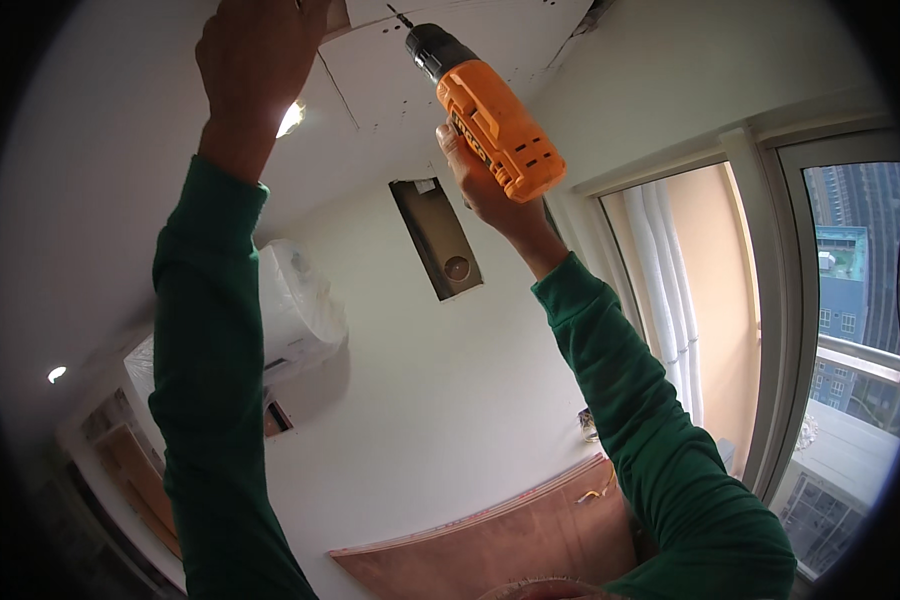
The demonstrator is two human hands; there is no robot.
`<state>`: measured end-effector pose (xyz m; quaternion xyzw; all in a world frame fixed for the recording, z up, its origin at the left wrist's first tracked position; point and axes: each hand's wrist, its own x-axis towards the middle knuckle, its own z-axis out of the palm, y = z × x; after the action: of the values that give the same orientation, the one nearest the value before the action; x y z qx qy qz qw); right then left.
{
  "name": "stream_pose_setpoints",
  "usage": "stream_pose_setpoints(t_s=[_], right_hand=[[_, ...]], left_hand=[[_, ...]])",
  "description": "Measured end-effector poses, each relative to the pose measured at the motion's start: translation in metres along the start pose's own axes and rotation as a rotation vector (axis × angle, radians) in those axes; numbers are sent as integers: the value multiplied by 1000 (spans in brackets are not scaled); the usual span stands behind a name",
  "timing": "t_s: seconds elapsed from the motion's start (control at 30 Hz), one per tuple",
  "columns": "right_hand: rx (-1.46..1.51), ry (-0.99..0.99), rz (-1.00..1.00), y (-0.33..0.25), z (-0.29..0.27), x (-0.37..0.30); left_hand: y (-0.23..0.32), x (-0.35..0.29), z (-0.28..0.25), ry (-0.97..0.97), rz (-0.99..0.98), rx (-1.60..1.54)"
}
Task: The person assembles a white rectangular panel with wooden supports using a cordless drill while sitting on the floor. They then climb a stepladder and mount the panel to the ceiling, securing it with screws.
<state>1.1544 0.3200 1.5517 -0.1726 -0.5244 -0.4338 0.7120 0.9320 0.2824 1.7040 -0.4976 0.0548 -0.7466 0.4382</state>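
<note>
An orange and black cordless drill is gripped in my right hand, raised towards the ceiling. Its bit points up and left, close to the white ceiling board; I cannot tell whether the tip touches it. Dark screw holes dot that board. My left hand reaches up at the top edge, beside a brownish piece at an opening in the ceiling. Its fingertips run out of the picture, so what they hold, if anything, is hidden. Both arms wear green sleeves.
A plastic-wrapped air conditioner hangs on the wall left of a rectangular wall cutout. Below leans a brown board with yellow wire near it. To the right are a curtain and a glass door. A ceiling light glows near my left wrist.
</note>
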Motion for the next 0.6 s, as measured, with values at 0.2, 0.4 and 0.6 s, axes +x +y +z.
stream_pose_setpoints(t_s=[0.2,0.4,0.6], right_hand=[[50,74,-55,2,22,0],[36,1,2,18,9,-4],[50,70,-36,5,15,1]], left_hand=[[33,42,-33,-468,-97,378],[33,33,-5,-337,4,296],[27,34,-4,-314,-49,187]])
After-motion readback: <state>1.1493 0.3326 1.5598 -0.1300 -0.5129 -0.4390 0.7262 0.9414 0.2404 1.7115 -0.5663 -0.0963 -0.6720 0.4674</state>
